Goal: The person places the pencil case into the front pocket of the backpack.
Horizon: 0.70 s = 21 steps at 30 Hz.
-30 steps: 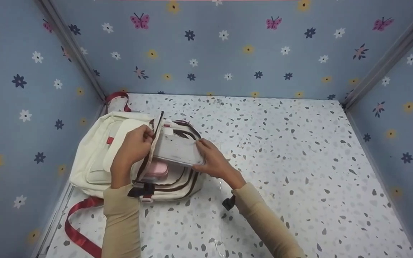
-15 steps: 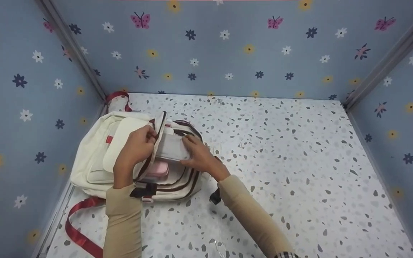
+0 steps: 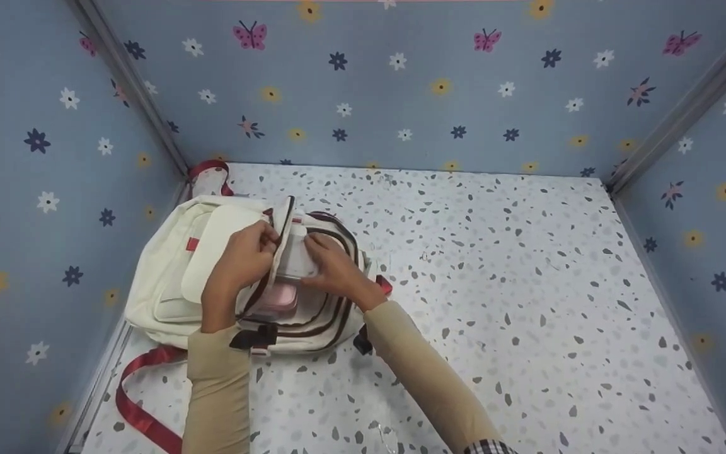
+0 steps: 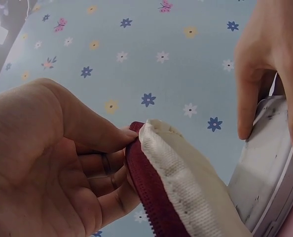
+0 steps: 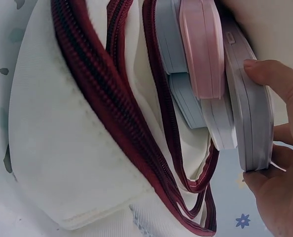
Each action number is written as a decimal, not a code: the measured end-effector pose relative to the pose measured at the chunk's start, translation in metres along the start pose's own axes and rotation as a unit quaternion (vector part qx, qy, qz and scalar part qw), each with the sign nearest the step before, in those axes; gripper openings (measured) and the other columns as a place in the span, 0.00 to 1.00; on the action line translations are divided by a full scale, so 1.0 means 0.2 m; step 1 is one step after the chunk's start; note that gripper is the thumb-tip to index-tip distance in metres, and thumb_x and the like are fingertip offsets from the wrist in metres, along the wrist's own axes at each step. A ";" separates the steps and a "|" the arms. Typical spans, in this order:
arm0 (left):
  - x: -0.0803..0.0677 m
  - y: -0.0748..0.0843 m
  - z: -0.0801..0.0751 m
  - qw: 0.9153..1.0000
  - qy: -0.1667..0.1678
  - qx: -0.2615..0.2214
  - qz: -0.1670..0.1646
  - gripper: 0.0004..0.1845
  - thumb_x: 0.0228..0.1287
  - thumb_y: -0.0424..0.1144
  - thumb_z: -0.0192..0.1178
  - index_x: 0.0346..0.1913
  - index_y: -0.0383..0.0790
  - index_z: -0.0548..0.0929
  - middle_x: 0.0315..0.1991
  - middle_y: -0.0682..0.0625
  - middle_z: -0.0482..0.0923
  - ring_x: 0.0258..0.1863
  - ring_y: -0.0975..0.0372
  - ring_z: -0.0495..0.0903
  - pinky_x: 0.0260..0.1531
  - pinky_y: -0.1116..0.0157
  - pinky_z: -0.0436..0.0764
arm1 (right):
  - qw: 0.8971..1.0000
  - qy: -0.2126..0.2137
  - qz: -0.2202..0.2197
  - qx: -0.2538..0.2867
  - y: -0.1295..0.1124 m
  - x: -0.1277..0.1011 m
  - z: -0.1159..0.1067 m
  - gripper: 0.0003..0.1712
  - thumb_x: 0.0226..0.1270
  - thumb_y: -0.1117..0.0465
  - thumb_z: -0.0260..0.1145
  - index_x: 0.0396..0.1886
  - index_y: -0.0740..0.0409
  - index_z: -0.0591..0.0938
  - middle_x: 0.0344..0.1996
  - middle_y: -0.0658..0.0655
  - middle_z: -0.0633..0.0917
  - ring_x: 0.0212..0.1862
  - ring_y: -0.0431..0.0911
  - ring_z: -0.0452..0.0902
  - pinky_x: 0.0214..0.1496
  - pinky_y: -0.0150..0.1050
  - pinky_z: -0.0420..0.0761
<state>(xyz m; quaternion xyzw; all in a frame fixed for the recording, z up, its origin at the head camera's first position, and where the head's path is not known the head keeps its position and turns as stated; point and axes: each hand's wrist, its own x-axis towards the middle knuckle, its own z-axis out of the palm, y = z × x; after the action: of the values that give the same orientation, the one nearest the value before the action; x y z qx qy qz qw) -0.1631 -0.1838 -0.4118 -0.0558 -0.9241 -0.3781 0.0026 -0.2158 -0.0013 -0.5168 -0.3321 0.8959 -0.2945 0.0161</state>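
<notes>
A cream backpack point(image 3: 158, 277) lies with its top pocket unzipped. My left hand point(image 3: 240, 258) pinches the pocket's edge between thumb and fingers, beside the dark red zipper point(image 4: 149, 187), and holds it up. My right hand point(image 3: 338, 268) grips the outer end of a flat grey case point(image 5: 252, 108), thumb on one side and fingers on the other. The case's far end is hidden inside the pocket. Alongside it in the pocket sit a pink case point(image 5: 203, 49), a pale grey case point(image 5: 218, 121) and light blue cases point(image 5: 186, 98).
A red strap point(image 3: 139, 410) trails from the backpack toward the near edge, and a strap loop point(image 3: 208, 165) lies behind it. Blue flowered walls point(image 3: 401, 88) rise at the back and both sides. The white speckled surface point(image 3: 527, 302) extends to the right.
My right hand has moved left toward the pocket with the grey case, and less of the case shows outside. My left hand keeps its pinch on the pocket's edge, almost unmoved.
</notes>
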 end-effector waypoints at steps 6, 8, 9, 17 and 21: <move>0.00 -0.01 0.00 1.000 -0.001 -0.004 -0.003 0.09 0.63 0.27 0.47 0.42 0.29 0.77 0.35 0.39 0.77 0.35 0.52 0.74 0.37 0.58 0.71 | 1.000 0.000 0.006 -0.007 0.00 0.00 0.02 0.52 0.50 0.50 0.74 0.71 0.65 0.61 0.70 0.65 0.63 0.72 0.54 0.56 0.74 0.40 0.53; 0.00 -0.01 0.01 1.000 -0.002 -0.003 -0.005 0.09 0.63 0.27 0.47 0.42 0.29 0.77 0.35 0.39 0.77 0.35 0.52 0.74 0.37 0.58 0.71 | 1.000 0.002 0.009 -0.008 0.01 0.00 0.02 0.52 0.51 0.50 0.74 0.71 0.65 0.61 0.71 0.64 0.62 0.73 0.55 0.56 0.74 0.40 0.52; 0.00 -0.01 0.01 1.000 -0.002 -0.002 -0.005 0.09 0.64 0.27 0.47 0.42 0.29 0.77 0.36 0.39 0.77 0.35 0.52 0.74 0.37 0.58 0.71 | 1.000 0.002 0.011 -0.005 0.01 0.00 0.02 0.52 0.51 0.50 0.74 0.71 0.65 0.61 0.72 0.64 0.61 0.73 0.55 0.55 0.74 0.40 0.52; 0.00 -0.02 0.01 1.000 0.008 0.002 -0.002 0.09 0.62 0.27 0.47 0.41 0.29 0.77 0.34 0.39 0.77 0.35 0.52 0.74 0.37 0.59 0.71 | 1.000 0.007 0.022 0.005 0.02 -0.05 0.02 0.52 0.56 0.45 0.71 0.72 0.65 0.58 0.73 0.63 0.57 0.74 0.55 0.51 0.75 0.41 0.51; 0.00 -0.02 0.01 1.000 0.010 0.004 -0.003 0.09 0.62 0.27 0.48 0.42 0.29 0.77 0.34 0.39 0.77 0.35 0.52 0.73 0.36 0.59 0.70 | 0.998 0.009 0.050 0.022 0.02 -0.09 0.00 0.53 0.58 0.46 0.69 0.73 0.67 0.55 0.73 0.64 0.56 0.74 0.55 0.51 0.75 0.41 0.52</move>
<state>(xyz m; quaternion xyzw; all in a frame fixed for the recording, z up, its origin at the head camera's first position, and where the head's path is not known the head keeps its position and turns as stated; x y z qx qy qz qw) -0.1632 -0.1854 -0.4159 -0.0494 -0.9255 -0.3754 0.0114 -0.2035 0.0120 -0.5223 -0.2835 0.9048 -0.3163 0.0299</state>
